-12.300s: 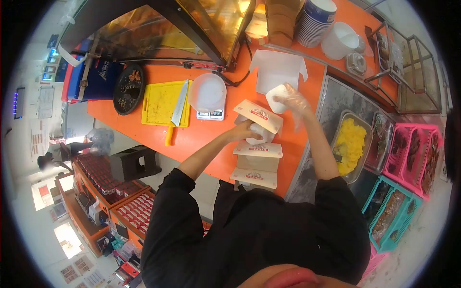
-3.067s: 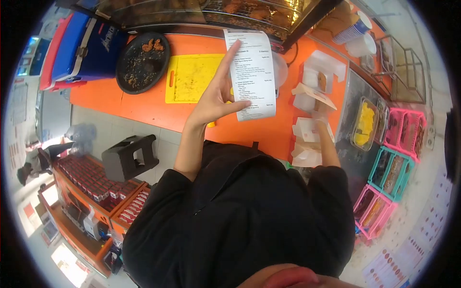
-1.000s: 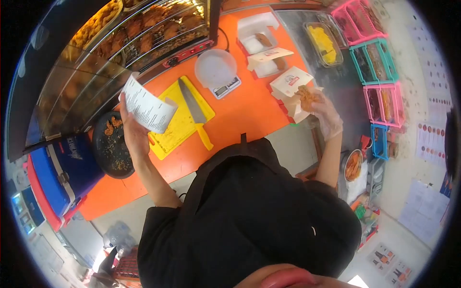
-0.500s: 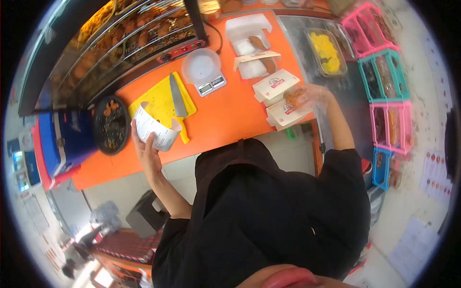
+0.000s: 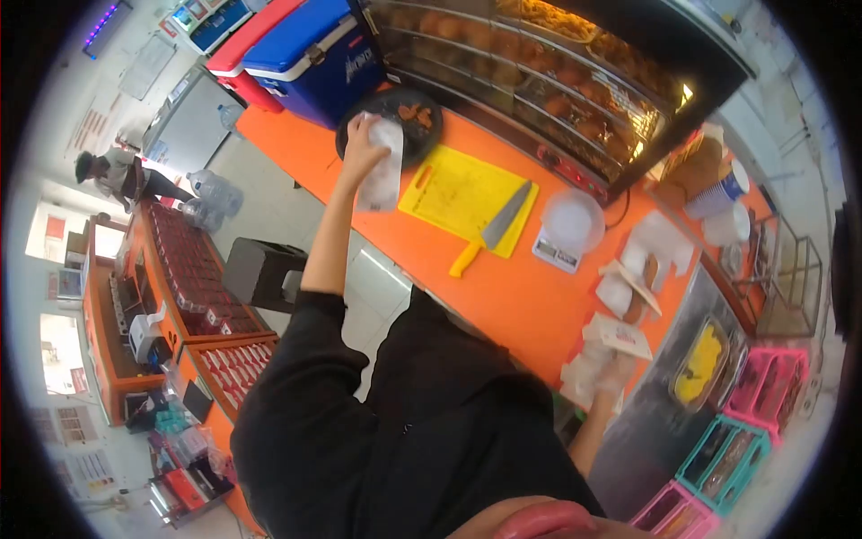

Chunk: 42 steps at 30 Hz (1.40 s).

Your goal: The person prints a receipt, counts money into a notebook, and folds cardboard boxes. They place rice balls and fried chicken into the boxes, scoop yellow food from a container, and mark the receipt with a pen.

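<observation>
Reference point: yellow cutting board (image 5: 435, 205). Hold the paper slip (image 5: 384, 171) near its upper end, clear of the black pan (image 5: 424, 136) on one side of the board; tilt it so the face lies flat for reading. Steady the open carton (image 5: 620, 335), past the scale (image 5: 557, 255) from the board, without pressing its flaps.

Left hand (image 5: 361, 153): grip closed on the slip, beside the board toward the pan. Right hand (image 5: 612, 375): at the carton, apparently gloved; blur hides the grip, so I cannot tell its opening or contents.

Slip: pale, thin, elongated, hanging down; any print unreadable from here.
</observation>
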### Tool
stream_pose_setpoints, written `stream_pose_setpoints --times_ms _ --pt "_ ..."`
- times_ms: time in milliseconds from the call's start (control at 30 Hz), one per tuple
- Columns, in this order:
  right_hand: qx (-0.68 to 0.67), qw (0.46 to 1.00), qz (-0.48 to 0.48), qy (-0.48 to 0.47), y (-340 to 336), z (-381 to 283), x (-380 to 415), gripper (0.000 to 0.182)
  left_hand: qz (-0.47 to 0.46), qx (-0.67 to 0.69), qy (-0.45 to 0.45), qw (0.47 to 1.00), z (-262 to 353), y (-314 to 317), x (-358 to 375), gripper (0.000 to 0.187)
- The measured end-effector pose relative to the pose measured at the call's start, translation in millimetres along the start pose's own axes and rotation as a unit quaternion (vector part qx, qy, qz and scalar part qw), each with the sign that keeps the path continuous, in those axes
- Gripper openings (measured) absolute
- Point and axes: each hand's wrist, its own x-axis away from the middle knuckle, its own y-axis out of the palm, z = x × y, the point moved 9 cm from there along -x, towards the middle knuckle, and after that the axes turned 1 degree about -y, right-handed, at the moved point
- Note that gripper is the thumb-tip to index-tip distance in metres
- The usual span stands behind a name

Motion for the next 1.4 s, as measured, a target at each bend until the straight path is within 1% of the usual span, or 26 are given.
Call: stream_pose_setpoints --times_ms 67,133,200,267,300,333,367,400,433,500,533,667,733,800,867,933,1000,1033,1067,1133,1200,1233,1300,1333,1367,1400 --pt "0.303 0.952 -0.025 -0.034 -9.7 -9.7 20.9 0.027 0.007 -0.021 -0.027 0.999 -23.2 -5.0 -80.9 0.085" --pt "0.306 0.925 -0.004 -0.226 -4.5 -33.1 45.3 0.020 0.023 -0.022 -0.026 0.999 -54.2 -1.2 -164.4 0.089" --pt "0.505 0.858 -0.021 -0.087 11.8 -29.6 69.3 0.019 0.008 -0.009 -0.083 0.996 -92.7 4.6 -239.6 0.090" --pt "0.417 0.907 0.045 -0.037 37.1 -34.5 106.5 0.017 -0.022 -0.025 -0.076 0.997 -130.0 19.5 -302.8 0.093" --pt "0.411 0.909 0.068 -0.029 49.9 -17.2 132.9 0.017 -0.002 -0.054 0.001 0.999 -146.9 30.2 -335.4 0.092" --pt "0.100 0.979 0.162 0.077 48.2 29.5 148.2 0.016 0.030 -0.072 0.083 0.993 -138.1 34.0 -380.2 0.091" --pt "-0.224 0.935 0.227 0.154 64.8 62.1 151.1 0.016 0.003 0.003 0.054 0.999 -133.4 33.0 -398.3 0.090" --pt "0.205 0.956 0.139 0.158 88.3 40.5 159.4 0.016 -0.035 0.074 0.013 0.997 -140.4 37.1 -390.4 0.088" --pt "0.600 0.785 0.022 0.154 119.6 23.0 177.7 0.017 0.013 0.104 0.018 0.994 -152.5 43.8 -396.6 0.088" --pt "0.499 0.861 0.017 0.094 149.3 58.7 202.0 0.019 0.055 0.135 0.018 0.989 -170.6 53.8 -394.6 0.088" --pt "0.501 0.859 0.022 0.099 166.6 63.4 203.2 0.019 0.062 0.157 0.026 0.985 -168.4 49.9 -386.7 0.090" --pt "0.644 0.746 -0.105 -0.131 294.4 27.0 191.0 0.018 -0.009 0.180 0.051 0.982 -148.0 56.3 -368.6 0.094" --pt "0.593 0.793 -0.136 0.037 364.7 -23.7 156.2 0.019 -0.056 0.230 0.047 0.970 -125.7 58.3 -349.6 0.097" --pt "0.555 0.809 -0.193 -0.023 435.5 -58.2 125.6 0.017 -0.129 0.259 0.043 0.956 -115.1 69.1 -343.5 0.105" --pt "0.559 0.801 -0.185 -0.105 510.5 -95.6 95.4 0.016 -0.111 0.250 0.109 0.956 -89.5 73.0 -328.9 0.104" --pt "0.570 0.765 -0.246 -0.173 586.7 -114.3 73.9 0.015 -0.157 0.281 0.116 0.940 -61.6 82.7 -313.6 0.105" --pt "0.480 0.800 -0.258 -0.253 659.5 -146.0 58.9 0.020 -0.180 0.271 0.144 0.935 -34.7 95.3 -296.9 0.107" --pt "0.433 0.804 -0.227 -0.339 689.2 -169.3 56.3 0.025 -0.224 0.337 0.112 0.908 -19.0 98.4 -286.7 0.107" --pt "0.382 0.798 -0.193 -0.425 715.8 -193.0 54.3 0.030 -0.187 0.241 0.210 0.929 -6.5 115.4 -277.9 0.114" --pt "0.446 0.811 -0.288 -0.245 772.4 -200.1 20.8 0.033 -0.324 0.309 0.123 0.886 27.2 113.8 -261.5 0.112" --pt "0.417 0.830 -0.198 -0.313 792.8 -118.4 -27.0 0.041 -0.337 0.325 0.177 0.866 45.9 138.3 -249.4 0.111" --pt "0.421 0.828 -0.196 -0.316 801.3 -128.8 -35.7 0.041 -0.334 0.329 0.179 0.865 52.0 152.2 -244.4 0.111" --pt "0.220 0.892 -0.191 -0.346 813.5 -189.6 -51.9 0.042 -0.323 0.343 0.271 0.839 78.7 164.7 -231.1 0.109" --pt "0.221 0.891 -0.188 -0.348 820.4 -223.8 -51.1 0.042 -0.323 0.344 0.274 0.838 88.8 161.6 -231.3 0.109" --pt "0.323 0.823 -0.043 -0.466 814.3 -282.5 -35.9 0.044 -0.397 0.331 0.237 0.822 99.7 166.2 -227.1 0.107" --pt "0.410 0.713 0.104 -0.559 812.1 -314.9 -14.6 0.047 -0.469 0.316 0.198 0.800 106.2 168.4 -220.8 0.106"
